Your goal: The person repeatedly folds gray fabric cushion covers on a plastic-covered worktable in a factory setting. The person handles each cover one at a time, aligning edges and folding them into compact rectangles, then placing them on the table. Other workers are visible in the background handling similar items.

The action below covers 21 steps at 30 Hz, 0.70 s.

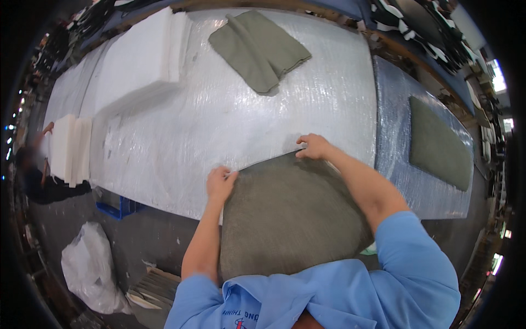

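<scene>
A large grey-green fabric cushion (290,216) lies against the front of my body, its far edge resting over the wrapped table. My left hand (221,183) pinches the cushion's far left corner, where a thin white edge shows. At its far right corner, the thumb and fingers of my right hand (313,147) close on the fabric. Farther back on the table, a folded grey-green fabric cover (260,49) lies flat with a raised fold across it. Another flat grey-green cushion (441,143) rests on the right-hand table section.
White foam sheets (139,60) are stacked at the back left of the plastic-wrapped table (241,118). More foam slabs (71,148) stand near another person (41,170) at far left. On the floor are a blue crate (118,208), a white plastic bag (93,268) and a box with fabric pieces (153,290).
</scene>
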Available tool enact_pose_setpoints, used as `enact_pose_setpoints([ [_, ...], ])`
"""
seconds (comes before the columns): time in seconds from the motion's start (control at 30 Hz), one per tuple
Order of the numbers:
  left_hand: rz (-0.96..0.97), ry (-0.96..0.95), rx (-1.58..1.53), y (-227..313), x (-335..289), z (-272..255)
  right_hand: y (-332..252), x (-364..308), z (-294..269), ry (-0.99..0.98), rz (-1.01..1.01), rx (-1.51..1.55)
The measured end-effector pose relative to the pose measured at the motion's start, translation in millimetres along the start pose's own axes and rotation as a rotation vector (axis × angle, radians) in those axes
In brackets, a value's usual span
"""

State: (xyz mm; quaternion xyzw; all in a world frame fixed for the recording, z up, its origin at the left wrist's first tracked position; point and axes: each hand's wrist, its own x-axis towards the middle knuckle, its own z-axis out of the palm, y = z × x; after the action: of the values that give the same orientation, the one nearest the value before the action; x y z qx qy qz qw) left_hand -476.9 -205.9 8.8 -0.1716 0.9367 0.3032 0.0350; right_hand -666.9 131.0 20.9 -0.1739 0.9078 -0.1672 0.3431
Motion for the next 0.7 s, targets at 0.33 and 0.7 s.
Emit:
enact_pose_setpoints([
  [0.33,-0.312,-0.334,-1.044,12.0,-155.3,-65.3,37.9,-177.8,-88.3,-0.457,-0.004,0.724],
  [0.7,-0.725,-0.503,-1.403,25.3,-87.0,-23.9,67.9,-132.0,19.5,-0.01,0.15,1.603],
])
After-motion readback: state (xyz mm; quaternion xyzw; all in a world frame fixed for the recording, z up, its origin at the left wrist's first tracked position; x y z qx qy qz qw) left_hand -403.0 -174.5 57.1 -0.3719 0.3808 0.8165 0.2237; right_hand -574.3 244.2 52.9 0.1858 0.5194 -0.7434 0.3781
